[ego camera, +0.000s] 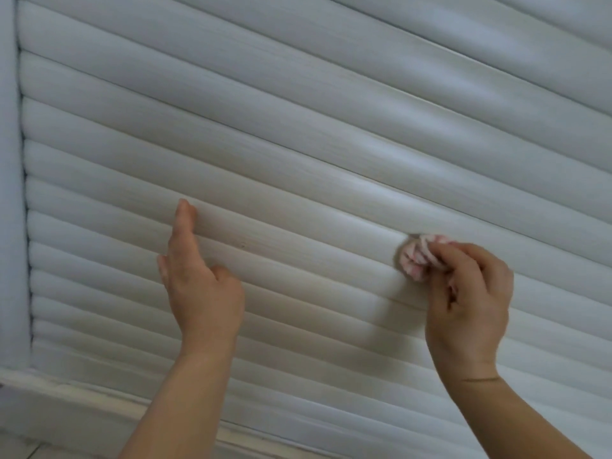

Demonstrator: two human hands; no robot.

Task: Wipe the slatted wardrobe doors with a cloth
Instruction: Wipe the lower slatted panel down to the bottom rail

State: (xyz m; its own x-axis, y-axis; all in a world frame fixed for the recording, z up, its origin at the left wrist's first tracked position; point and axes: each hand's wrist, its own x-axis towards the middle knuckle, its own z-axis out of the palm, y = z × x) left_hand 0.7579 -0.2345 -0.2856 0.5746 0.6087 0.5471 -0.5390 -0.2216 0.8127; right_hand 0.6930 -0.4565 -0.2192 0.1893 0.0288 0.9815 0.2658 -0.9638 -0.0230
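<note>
Here we list one slatted door [331,127], white, filling the view; its frame [10,193] runs down the left edge, its bottom rail [82,405] along the lower left.

Item: cloth [414,258], pink and white, bunched small, pressed to a slat in the door's lower right part.

Item: our right hand [470,299], fingers curled tight round the cloth, pinching it against the slat.

Item: our left hand [198,276], fingers straight and spread, holding nothing, fingertips laid on a slat nearer the frame, as if bracing the door.

Judgement: wiping is under way; how many slats are done we cannot tell, since the surface is blurred.

Risks: so small a wad may skip the grooves between slats, leaving dust there. It may slip from the pinch if dragged hard. Heavy pressure could flex a slat, or swing the door if the brace lifts.
</note>
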